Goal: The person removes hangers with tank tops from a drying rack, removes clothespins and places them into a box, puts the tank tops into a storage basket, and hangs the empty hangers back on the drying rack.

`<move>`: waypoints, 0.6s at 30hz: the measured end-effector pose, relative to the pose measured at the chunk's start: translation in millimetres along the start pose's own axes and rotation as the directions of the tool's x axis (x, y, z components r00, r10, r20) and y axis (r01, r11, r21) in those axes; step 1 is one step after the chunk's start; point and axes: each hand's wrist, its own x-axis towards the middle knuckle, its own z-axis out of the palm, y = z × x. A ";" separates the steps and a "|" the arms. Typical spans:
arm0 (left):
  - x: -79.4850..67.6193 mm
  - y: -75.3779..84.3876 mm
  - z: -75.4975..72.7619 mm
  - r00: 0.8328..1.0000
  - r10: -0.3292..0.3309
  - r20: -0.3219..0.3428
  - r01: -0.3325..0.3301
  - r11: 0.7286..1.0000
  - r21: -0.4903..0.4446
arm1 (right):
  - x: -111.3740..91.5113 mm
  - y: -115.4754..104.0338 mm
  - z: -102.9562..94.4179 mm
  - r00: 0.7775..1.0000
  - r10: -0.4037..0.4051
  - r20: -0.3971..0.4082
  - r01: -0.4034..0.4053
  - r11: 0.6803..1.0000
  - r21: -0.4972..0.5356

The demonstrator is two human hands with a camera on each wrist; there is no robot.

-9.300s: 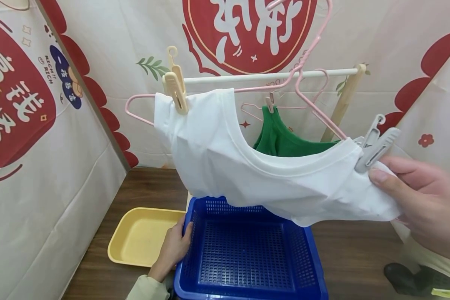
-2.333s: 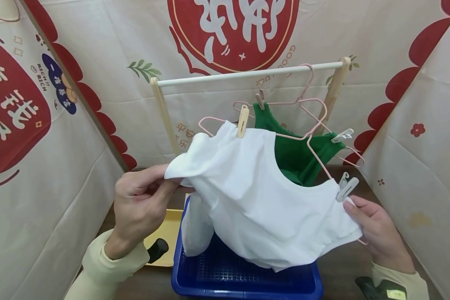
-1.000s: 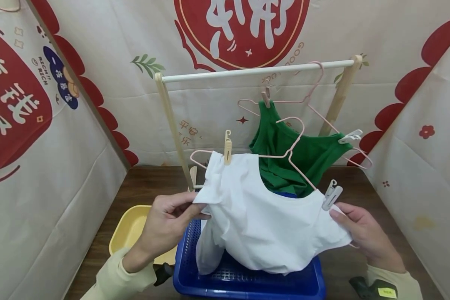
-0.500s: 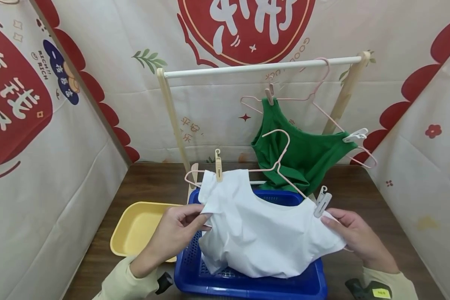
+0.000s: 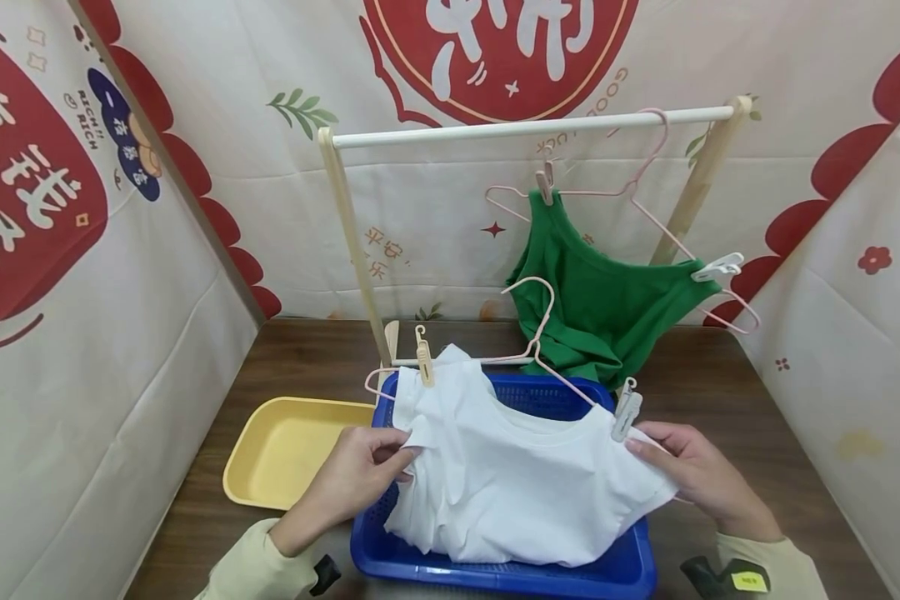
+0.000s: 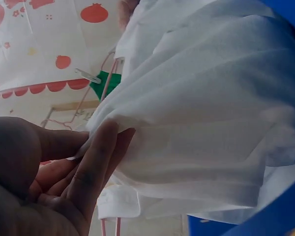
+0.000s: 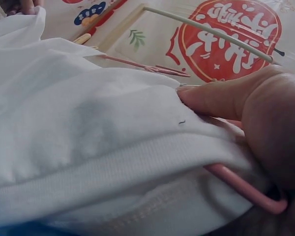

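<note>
A white T-shirt [image 5: 517,492] lies spread on a pink hanger [image 5: 543,321], low over the blue basket [image 5: 495,577]. A cream clothespin [image 5: 424,360] clips its left shoulder, a grey clothespin [image 5: 627,412] the right one. My left hand [image 5: 360,475] pinches the left sleeve edge between thumb and fingers, also seen in the left wrist view. At the other sleeve my right hand [image 5: 697,471] grips the cloth, thumb on top. In the right wrist view the hanger's pink end [image 7: 250,191] pokes from that sleeve beside the hand. The hanger's hook points up, off the rail.
Behind stands a rack with a white rail [image 5: 525,129] and wooden posts. A green garment [image 5: 600,292] hangs from it on another pink hanger, clipped with clothespins. A yellow tray [image 5: 277,450] sits left of the basket on the brown table [image 5: 720,392]. Printed cloth walls enclose the sides.
Much earlier my left hand held the basket rim; later it took the left sleeve. Over the last second both hands lowered the shirt and hanger toward the basket, away from the rack.
</note>
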 end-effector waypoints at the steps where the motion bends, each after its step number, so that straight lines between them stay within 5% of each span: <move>1: 0.2 -2.2 0.4 1.000 -0.002 -0.001 0.002 1.000 0.008 | 0.8 0.5 0.4 1.000 0.004 -0.004 -0.004 1.000 -0.005; 8: 2.1 -19.1 1.2 0.998 -0.015 -0.055 0.023 0.990 0.139 | 6.2 7.1 0.1 1.000 0.013 0.004 -0.013 1.000 -0.004; 18: 3.9 -39.8 1.3 0.986 -0.011 -0.168 0.068 0.938 0.339 | 10.9 15.8 -2.2 1.000 0.019 0.001 -0.019 0.999 0.031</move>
